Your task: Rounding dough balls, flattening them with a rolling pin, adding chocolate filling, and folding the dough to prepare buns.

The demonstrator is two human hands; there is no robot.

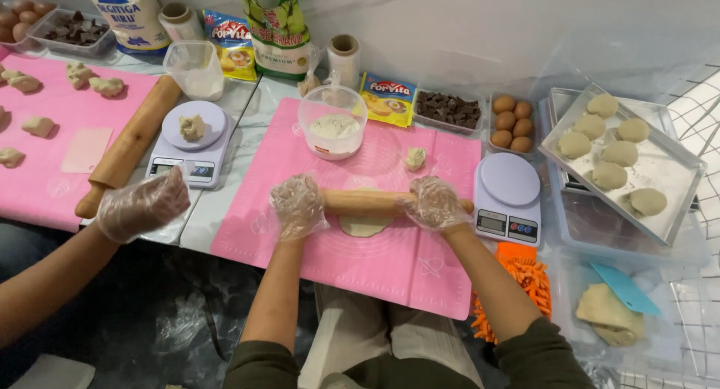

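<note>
Both my hands wear clear plastic gloves and press on a wooden rolling pin [367, 201] lying across a pink silicone mat [375, 261]. My left hand [298, 207] grips its left end, my right hand [435, 204] its right end. Under the pin lies a flattened piece of pale dough [364, 226]. A small lump of dough [415, 158] sits on the mat beyond the pin. A clear tub of flour [333, 122] stands at the mat's far edge.
A white kitchen scale [508, 199] stands right of the mat, with eggs [511, 123], chocolate chunks [448, 109] and a metal tray of dough discs [660, 164]. At left, another person's gloved hand [142, 205] hovers near a second scale [191, 143], rolling pin [131, 145] and pink mat [45, 179].
</note>
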